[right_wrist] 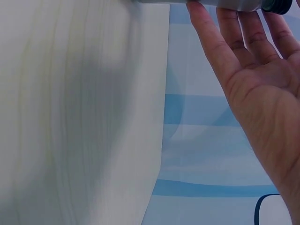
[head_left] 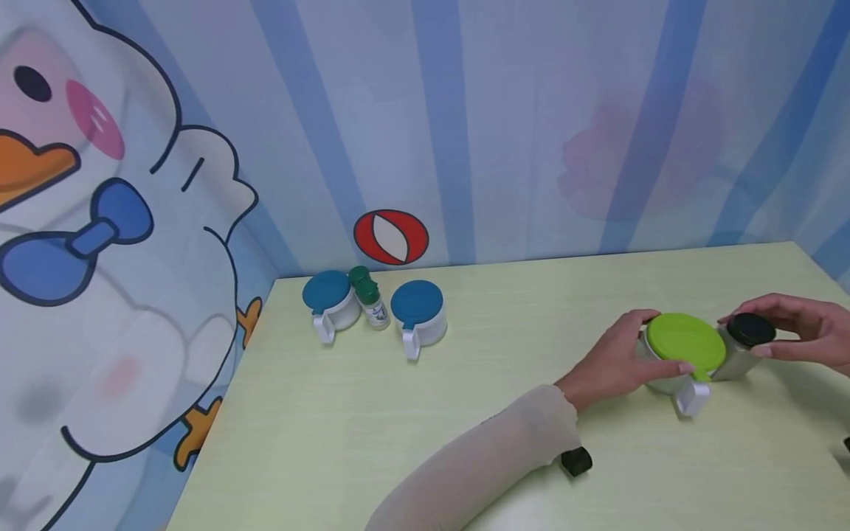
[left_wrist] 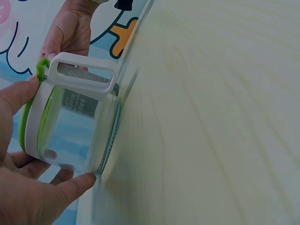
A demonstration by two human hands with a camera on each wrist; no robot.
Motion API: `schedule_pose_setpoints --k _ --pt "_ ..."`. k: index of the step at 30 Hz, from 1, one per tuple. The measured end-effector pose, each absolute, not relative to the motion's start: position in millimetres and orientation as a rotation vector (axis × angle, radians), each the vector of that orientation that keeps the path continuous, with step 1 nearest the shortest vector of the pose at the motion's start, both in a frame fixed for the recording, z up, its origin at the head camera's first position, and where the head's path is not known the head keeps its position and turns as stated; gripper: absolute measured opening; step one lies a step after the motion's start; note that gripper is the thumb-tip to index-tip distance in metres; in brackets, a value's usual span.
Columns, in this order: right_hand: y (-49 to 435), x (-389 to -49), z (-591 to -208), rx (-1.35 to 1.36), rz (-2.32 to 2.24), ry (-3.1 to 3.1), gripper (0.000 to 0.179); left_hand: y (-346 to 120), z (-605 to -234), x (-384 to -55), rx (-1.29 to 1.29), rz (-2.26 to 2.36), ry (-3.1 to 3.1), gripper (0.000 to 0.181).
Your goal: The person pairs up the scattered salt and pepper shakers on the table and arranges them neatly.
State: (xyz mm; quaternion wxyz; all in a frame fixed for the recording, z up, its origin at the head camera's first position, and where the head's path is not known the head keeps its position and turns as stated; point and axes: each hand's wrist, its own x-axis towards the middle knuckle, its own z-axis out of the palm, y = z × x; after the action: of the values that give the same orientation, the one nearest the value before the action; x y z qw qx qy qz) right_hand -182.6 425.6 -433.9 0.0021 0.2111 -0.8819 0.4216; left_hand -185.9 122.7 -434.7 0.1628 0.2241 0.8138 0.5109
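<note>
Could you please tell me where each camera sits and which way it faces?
Head: on the head, facing forward and down at table and wall; left hand, right hand and left sleeve show.
Left wrist: on that wrist, facing the green-lidded jar; left hand near, right hand beyond.
Right wrist: on that wrist, facing table, wall and part of the black-capped jar; right hand shows.
Head and left wrist share the green-lidded jar and both hands.
</note>
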Motion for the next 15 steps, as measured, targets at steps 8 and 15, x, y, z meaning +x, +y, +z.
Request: schedule_pose_setpoints --k 8,15 --pt "427.1 -183.1 -434.2 0.724 1.334 -2.737 0.050 125.0 -436.4 -187.7 0.639 1.467 2.318 0.073" --pt "425.0 -181.4 -434.4 0.661 1.291 -2.737 0.051 126.5 -435.8 -187.5 0.636 1.458 2.324 0.074"
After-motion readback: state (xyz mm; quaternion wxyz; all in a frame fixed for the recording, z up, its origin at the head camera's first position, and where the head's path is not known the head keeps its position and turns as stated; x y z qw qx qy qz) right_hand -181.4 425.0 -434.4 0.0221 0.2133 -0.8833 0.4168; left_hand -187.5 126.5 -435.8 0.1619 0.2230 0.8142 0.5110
